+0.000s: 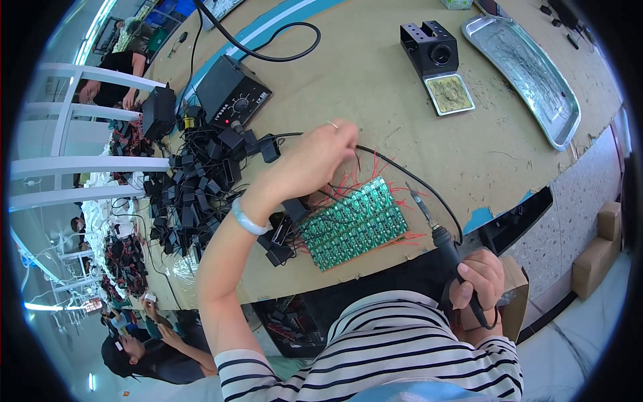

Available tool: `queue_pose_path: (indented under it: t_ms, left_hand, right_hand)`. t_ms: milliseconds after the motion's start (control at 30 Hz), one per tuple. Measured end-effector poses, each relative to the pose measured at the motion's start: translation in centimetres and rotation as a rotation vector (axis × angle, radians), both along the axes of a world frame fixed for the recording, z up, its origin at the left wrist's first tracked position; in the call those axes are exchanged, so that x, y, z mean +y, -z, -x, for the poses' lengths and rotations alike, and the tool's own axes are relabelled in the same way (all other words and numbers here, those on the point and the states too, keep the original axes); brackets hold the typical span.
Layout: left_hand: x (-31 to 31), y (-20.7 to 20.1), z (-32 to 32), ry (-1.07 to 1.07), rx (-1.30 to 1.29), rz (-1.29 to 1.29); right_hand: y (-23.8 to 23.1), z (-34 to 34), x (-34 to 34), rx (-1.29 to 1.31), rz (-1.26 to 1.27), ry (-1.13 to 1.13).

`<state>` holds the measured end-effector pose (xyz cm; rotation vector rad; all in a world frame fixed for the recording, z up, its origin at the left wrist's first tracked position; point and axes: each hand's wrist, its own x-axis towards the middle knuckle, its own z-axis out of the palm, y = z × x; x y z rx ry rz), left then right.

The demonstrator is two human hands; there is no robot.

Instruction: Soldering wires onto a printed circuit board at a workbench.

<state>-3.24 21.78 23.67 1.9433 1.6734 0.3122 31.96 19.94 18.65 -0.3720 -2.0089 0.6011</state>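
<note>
A panel of green circuit boards [355, 224] lies tilted on the table in front of me, with red wires sticking out along its edges and thin black cords across its left side. Over its far edge, my left hand [331, 147] is bent with fingertips pinched together; what they hold is too small and blurred to name. My right hand [479, 281] grips a soldering iron [447, 251] near the table's front edge. The iron's tip points up and left, apart from the panel's right side. Small black plastic housings [280, 251] sit beside the panel's left end.
A soldering station [234, 94] stands behind a heap of black housings and cords [197, 181] at left. Farther right are a black iron stand [429, 50], a yellowish sponge in a dish [450, 94] and a metal tray [568, 124]. The iron's cable [415, 175] crosses the table. Other people sit at left.
</note>
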Motion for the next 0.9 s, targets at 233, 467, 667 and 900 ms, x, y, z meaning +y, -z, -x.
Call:
queue_pose_path:
  t_ms: [233,467,667,900]
  left_hand:
    - [-3.2,-2.1,-0.7,0.007,-0.135,-0.195]
    - [-3.7,-1.6,-2.3,0.198,-0.067,-0.223]
    - [-3.4,-0.4,-2.4,0.242,-0.039,-0.202]
    - [-3.3,0.1,-2.8,0.282,-0.043,-0.232]
  right_hand:
    - [0.0,0.2,0.1,-0.019,0.019,-0.038]
    - [-0.1,0.2,-0.6,-0.05,0.021,-0.148]
    - [0.3,0.6,-1.0,-0.062,0.022,-0.184]
    - [0.1,1.3,-0.6,-0.087,0.018,-0.216]
